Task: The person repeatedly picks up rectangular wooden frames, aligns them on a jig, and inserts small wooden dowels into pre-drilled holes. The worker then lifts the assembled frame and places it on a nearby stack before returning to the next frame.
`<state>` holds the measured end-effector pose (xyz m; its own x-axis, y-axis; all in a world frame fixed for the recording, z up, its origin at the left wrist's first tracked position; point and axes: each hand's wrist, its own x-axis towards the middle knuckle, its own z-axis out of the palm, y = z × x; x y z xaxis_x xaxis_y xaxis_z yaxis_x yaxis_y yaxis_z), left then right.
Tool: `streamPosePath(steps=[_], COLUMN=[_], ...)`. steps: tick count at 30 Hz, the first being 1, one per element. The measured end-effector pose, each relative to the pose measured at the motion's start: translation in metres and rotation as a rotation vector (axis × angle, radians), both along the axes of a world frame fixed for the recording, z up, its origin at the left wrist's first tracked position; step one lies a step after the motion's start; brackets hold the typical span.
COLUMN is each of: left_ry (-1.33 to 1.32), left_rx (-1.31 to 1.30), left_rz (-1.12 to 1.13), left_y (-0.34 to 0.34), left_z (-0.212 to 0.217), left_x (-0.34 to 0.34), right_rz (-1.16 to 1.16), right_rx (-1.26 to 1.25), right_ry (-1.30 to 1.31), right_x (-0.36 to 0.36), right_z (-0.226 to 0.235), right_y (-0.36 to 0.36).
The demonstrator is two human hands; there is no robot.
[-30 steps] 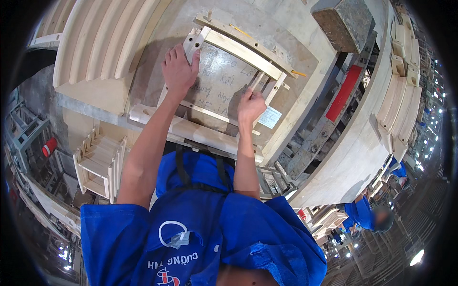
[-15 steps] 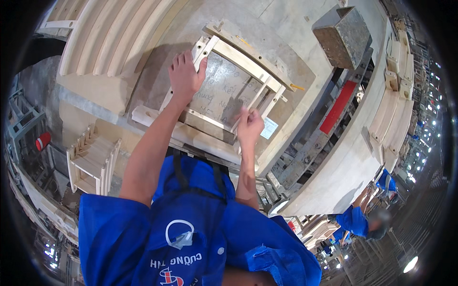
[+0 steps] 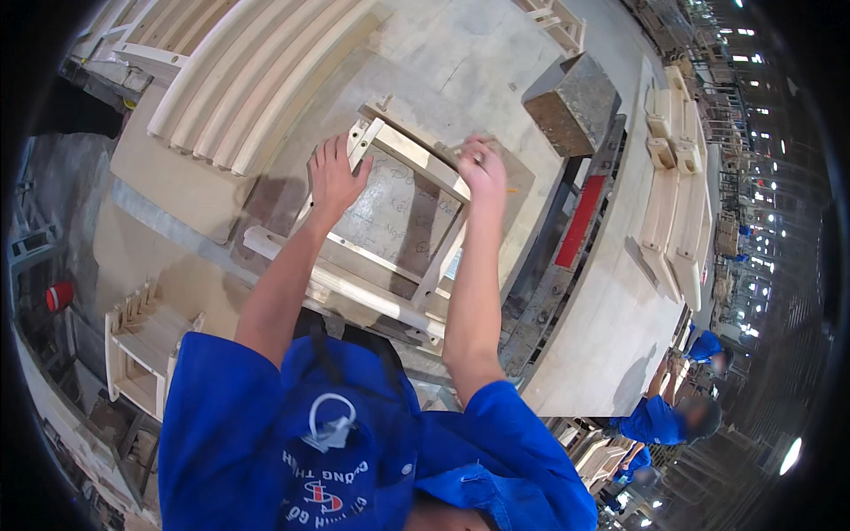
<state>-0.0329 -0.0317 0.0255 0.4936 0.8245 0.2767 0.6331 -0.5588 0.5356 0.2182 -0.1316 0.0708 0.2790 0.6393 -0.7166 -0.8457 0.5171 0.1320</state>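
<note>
A rectangular pale wooden frame (image 3: pixel 390 250) lies on a grey board with handwriting. My left hand (image 3: pixel 335 180) rests over its left end, the thumb at the inner side and the fingers along the outer side, holding it. My right hand (image 3: pixel 483 170) is above the frame's far right corner. Its fingers are curled and smeared by motion, and what they hold I cannot make out. A far wooden bar (image 3: pixel 425 150) runs beside the frame, with a peg (image 3: pixel 384 102) at its left end. Along the near side lies a rounded wooden rail (image 3: pixel 372 296).
Curved wooden pieces (image 3: pixel 239 88) lie side by side at the upper left. A worn box (image 3: pixel 574 102) stands at the far right, near a red strip (image 3: pixel 582 221). More wooden parts (image 3: pixel 668 203) lie on the right-hand table. A co-worker in blue (image 3: pixel 655 416) is at the lower right.
My right hand has moved from the frame's near right side to above its far right corner. A thin stick seen across the frame's right part no longer shows there. My left hand stays on the frame.
</note>
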Motion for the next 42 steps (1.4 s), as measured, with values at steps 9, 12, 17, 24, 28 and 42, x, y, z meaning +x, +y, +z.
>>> streamPosePath(steps=[9,12,17,24,28,42], left_ry=[0.842,0.861,0.854,0.59,0.239,0.416], left_rx=[-0.531,-0.406,-0.38,-0.377,-0.25,-0.304], left_rz=[-1.251,-1.152,-1.098,-0.562,-0.265,-0.126], left_y=[-0.109,-0.116,-0.128,-0.033,0.101,0.407], left_z=[0.008,0.028,0.067,0.233,0.28,0.187], left_x=[-0.065,-0.077,-0.093,-0.083,-0.037,0.01], right_rz=[0.285,0.453,0.252,0.204,0.387,0.951], right_rx=[-0.553,-0.755,-1.27,-1.58,-1.421,-1.648], right_ry=[-0.882,-1.144,-1.184,-1.471,-1.498,-1.356], right_x=[-0.075,-0.142,-0.187,-0.252,-0.28,-0.306], right_z=[0.012,0.05,0.065,0.067,0.08,0.062], right_y=[-0.082,-0.146,-0.308,-0.412,-0.355,-0.402])
